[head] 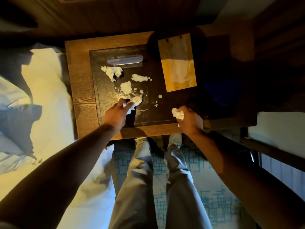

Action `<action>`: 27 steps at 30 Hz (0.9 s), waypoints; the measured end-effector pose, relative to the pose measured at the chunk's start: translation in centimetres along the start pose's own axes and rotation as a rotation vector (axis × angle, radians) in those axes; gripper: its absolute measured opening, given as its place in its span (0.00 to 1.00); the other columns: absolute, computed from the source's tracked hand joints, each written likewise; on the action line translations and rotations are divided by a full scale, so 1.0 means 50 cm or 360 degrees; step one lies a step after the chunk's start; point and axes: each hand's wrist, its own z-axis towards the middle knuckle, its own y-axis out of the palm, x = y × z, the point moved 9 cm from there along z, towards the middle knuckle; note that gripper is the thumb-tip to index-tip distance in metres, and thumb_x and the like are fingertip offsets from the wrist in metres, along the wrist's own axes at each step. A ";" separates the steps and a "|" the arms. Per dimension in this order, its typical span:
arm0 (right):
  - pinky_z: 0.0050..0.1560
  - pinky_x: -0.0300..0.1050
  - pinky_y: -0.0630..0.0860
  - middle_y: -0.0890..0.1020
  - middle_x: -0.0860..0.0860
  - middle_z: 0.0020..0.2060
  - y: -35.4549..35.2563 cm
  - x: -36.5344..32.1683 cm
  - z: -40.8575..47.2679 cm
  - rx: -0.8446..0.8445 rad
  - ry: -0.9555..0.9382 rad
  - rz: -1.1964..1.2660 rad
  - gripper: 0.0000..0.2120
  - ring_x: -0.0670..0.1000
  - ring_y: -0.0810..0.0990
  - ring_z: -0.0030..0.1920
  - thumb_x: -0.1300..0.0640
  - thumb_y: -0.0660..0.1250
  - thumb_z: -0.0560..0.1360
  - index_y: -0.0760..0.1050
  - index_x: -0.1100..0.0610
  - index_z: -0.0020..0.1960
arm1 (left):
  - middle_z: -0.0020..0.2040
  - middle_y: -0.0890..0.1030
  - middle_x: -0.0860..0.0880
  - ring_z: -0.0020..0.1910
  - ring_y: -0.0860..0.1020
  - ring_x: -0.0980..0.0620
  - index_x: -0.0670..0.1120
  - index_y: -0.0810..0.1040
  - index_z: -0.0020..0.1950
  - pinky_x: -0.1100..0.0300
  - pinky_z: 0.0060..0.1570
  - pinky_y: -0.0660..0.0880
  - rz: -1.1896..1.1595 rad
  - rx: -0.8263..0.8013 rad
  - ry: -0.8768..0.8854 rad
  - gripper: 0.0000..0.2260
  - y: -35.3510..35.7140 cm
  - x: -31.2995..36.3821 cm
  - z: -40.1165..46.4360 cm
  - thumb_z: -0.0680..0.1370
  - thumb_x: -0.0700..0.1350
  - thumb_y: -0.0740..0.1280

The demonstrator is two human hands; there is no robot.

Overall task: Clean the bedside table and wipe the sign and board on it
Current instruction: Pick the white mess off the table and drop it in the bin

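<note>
I see left grip [118, 111] pinching soft tissue [134, 101] at frame centre | right grip [189, 119] clamped on crumpled wad [177, 114] | glossy dark board [107, 96] on wood-grain table [80, 86], white blobs [126, 87]

A mat [102, 90] lies on the bedside table [79, 83], and on the mat's far part sits the sign [125, 61], with a crumpled tissue [112, 72] just in front of it. Spills [126, 86] lie on the mat nearer than the tissue. The board [177, 61] lies right of the mat, and the bed [46, 96] stands left of the table.
</note>
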 end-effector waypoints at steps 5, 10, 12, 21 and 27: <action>0.47 0.48 0.75 0.80 0.53 0.58 0.001 0.003 0.006 -0.0034 0.0010 -0.0001 0.17 0.59 0.81 0.56 0.53 0.71 0.76 0.71 0.49 0.62 | 0.64 0.74 0.41 0.45 0.83 0.40 0.48 0.73 0.69 0.51 0.40 0.80 -0.0078 -0.0079 -0.0064 0.22 0.007 -0.013 0.006 0.76 0.35 0.67; 0.43 0.46 0.72 0.80 0.54 0.57 0.003 -0.001 0.013 -0.0076 0.0015 -0.0048 0.17 0.59 0.81 0.55 0.52 0.70 0.76 0.71 0.50 0.62 | 0.61 0.75 0.42 0.44 0.82 0.40 0.45 0.79 0.59 0.53 0.40 0.78 -0.0143 -0.0093 -0.0035 0.11 -0.021 -0.029 -0.009 0.77 0.39 0.69; 0.43 0.46 0.72 0.80 0.54 0.56 0.001 -0.004 0.012 -0.0071 0.0023 -0.0060 0.16 0.58 0.81 0.55 0.53 0.70 0.76 0.71 0.51 0.62 | 0.61 0.73 0.41 0.43 0.82 0.39 0.44 0.80 0.57 0.54 0.36 0.77 -0.0148 -0.0060 0.0016 0.11 -0.040 -0.051 -0.013 0.76 0.38 0.70; 0.43 0.46 0.72 0.80 0.54 0.57 -0.004 -0.005 0.011 -0.0098 0.0014 -0.0107 0.17 0.58 0.81 0.56 0.51 0.70 0.76 0.71 0.51 0.62 | 0.75 0.67 0.45 0.60 0.78 0.38 0.46 0.80 0.55 0.53 0.45 0.71 -0.0175 0.0282 -0.0311 0.07 -0.221 -0.239 0.091 0.78 0.46 0.69; 0.43 0.45 0.69 0.80 0.53 0.57 -0.003 -0.010 0.017 -0.0131 0.0042 -0.0093 0.17 0.57 0.80 0.56 0.52 0.72 0.75 0.71 0.51 0.61 | 0.62 0.77 0.41 0.55 0.79 0.40 0.46 0.79 0.58 0.51 0.45 0.76 -0.0276 0.0171 -0.0297 0.09 -0.193 -0.201 0.169 0.79 0.46 0.68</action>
